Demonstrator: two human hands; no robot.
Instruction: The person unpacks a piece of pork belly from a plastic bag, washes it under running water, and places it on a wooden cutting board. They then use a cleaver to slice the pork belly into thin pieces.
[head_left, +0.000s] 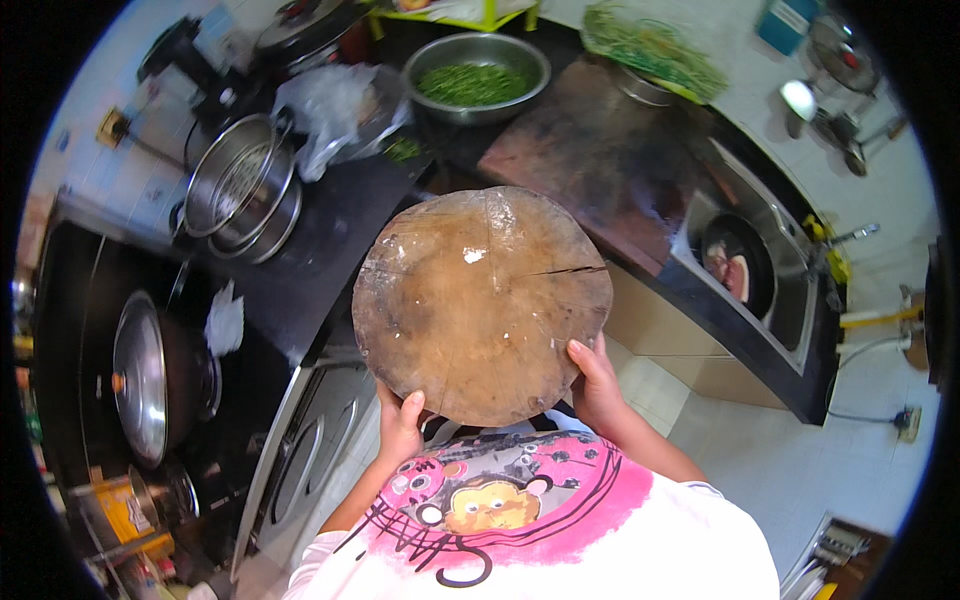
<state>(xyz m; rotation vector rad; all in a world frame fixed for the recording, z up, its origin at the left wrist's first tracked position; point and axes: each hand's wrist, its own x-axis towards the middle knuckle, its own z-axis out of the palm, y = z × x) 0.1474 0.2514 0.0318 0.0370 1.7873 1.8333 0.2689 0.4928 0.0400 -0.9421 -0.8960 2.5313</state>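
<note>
A round wooden chopping block (480, 307), cracked at its right side and flecked with white bits, is held up in front of my body by both hands. My left hand (401, 424) grips its lower left edge, thumb on the top face and fingers hidden beneath. At the lower right edge my right hand (596, 379) holds it the same way. Beyond the block, a steel bowl (476, 112) of chopped greens (472, 84) stands on the dark counter. To the right of that bowl lies a large, stained, reddish-brown board (592, 150).
On the right, a sink (795, 337) holds a dark pan (759, 262) with raw meat (727, 274). Steel steamer pots (240, 187) and a plastic bag (330, 105) stand on the left counter. A lidded wok (142, 375) sits at far left. Leafy stalks (652, 52) lie at the back.
</note>
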